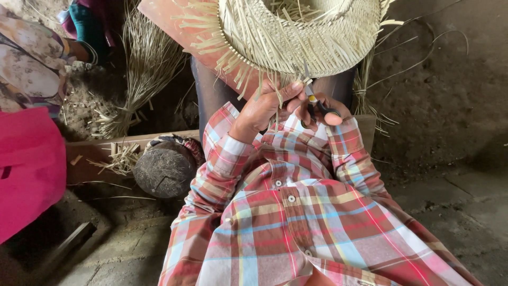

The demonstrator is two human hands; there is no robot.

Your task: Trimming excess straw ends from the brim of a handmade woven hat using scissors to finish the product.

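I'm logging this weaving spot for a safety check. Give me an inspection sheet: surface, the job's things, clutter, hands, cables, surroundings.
Surface: bare dirt and stone floor, dusty.
Job's things: woven straw hat with loose fringe ends; scissors at the fringe.
Clutter: straw scraps; round dark block; bundle of straw.
Hands: left hand pinches fringe strands; right hand grips the scissors.
Cables: nothing seen.
Surroundings: another person's patterned sleeve upper left; pink cloth at left; wooden plank at the floor edge.
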